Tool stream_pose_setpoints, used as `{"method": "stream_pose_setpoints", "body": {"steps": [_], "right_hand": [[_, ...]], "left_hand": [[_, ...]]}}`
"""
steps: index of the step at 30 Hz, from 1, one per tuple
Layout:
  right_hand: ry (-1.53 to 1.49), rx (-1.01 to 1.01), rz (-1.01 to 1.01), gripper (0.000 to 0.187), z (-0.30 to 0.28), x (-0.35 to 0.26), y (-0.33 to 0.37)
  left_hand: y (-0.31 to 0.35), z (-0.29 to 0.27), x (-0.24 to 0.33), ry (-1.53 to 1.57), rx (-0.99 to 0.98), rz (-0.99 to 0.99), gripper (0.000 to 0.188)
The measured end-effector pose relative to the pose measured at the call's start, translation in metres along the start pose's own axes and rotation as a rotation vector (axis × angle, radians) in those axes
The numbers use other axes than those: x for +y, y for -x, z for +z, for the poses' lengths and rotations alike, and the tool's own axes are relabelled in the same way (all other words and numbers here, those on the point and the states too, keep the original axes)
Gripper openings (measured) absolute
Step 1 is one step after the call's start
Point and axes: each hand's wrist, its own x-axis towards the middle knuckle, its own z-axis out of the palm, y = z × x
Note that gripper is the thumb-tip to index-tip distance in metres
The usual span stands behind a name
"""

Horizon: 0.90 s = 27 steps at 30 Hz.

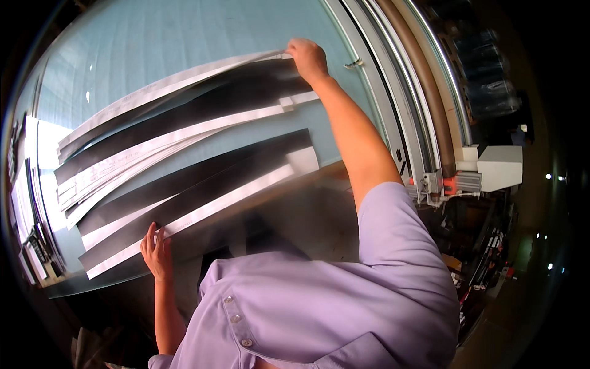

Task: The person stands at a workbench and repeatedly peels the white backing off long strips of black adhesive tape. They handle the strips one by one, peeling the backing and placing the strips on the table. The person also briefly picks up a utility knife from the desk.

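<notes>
Long, narrow black and white strips, paper-like, lie in two groups on a pale blue-green table. My right hand (309,59) reaches to the far group and is closed on the right end of the farthest white strip (184,78). Just nearer than that strip lies a wide black strip (203,104), followed by several overlapping white strips (132,161). Along the near table edge, my left hand (158,251) rests its stretched fingertips, slightly apart, on the nearest black-and-white strip (203,216). Another black strip (258,152) lies partly under it.
Around the strips shows the blue-green tabletop (246,27). Metal rails and a brown roller (424,80) run along its right side, ending at a white box-shaped housing (501,168). Dark plastic-wrapped rolls (488,74) stand beyond. More strips (40,227) are stacked at the left edge.
</notes>
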Motion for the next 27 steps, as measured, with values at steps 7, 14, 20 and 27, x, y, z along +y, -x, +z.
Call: {"method": "stream_pose_setpoints", "body": {"steps": [7, 14, 20, 27], "right_hand": [[-0.595, -0.131, 0.203, 0.012, -0.040, -0.155, 0.160], [-0.645, -0.127, 0.098, 0.019, -0.076, -0.234, 0.275], [-0.208, -0.167, 0.331, 0.040, -0.066, -0.181, 0.291], [-0.091, -0.302, 0.247, 0.032, -0.060, -0.182, 0.317]], "left_hand": [[-0.062, -0.035, 0.084, 0.267, 0.219, -0.115, 0.077], [-0.118, -0.064, 0.152, 0.267, -0.287, 0.365, 0.039], [-0.118, -0.044, 0.156, 0.353, -0.456, 0.201, 0.018], [-0.127, -0.016, 0.155, 0.414, -0.567, 0.089, 0.019]]}}
